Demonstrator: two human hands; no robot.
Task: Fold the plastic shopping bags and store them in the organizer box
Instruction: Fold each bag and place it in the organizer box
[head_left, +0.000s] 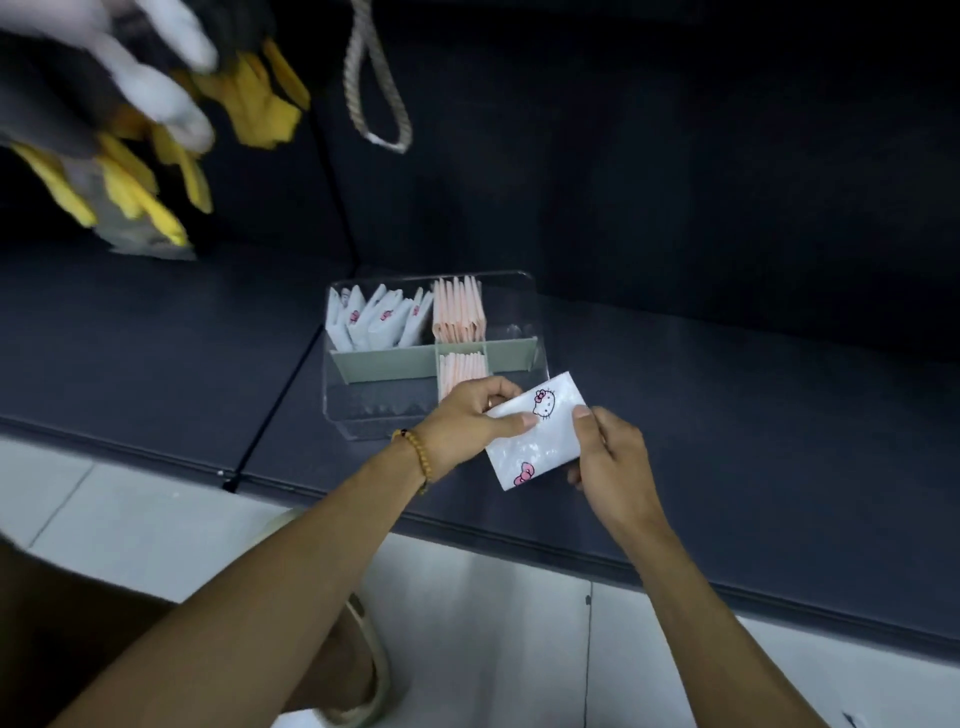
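Hands both grip one folded white bag (537, 434) above the dark surface's (727, 415) front edge: left hand (470, 423) pinches its left end, right hand (615, 454) its right. Clear organizer box (431, 358) sits just behind, holding folded bags.

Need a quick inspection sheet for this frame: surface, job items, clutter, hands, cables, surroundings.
Surface: dark shelf, bare where visible.
Job's things: clear organizer box with grey dividers, holding white folded bags and pink folded bags; white cartoon-print bag folded flat, in hand.
Clutter: blurred yellow and white items at upper left.
Grippers: left hand and right hand both pinch the bag.
Cables: nothing seen; a rope loop hangs above.
Surroundings: pale tiled floor.
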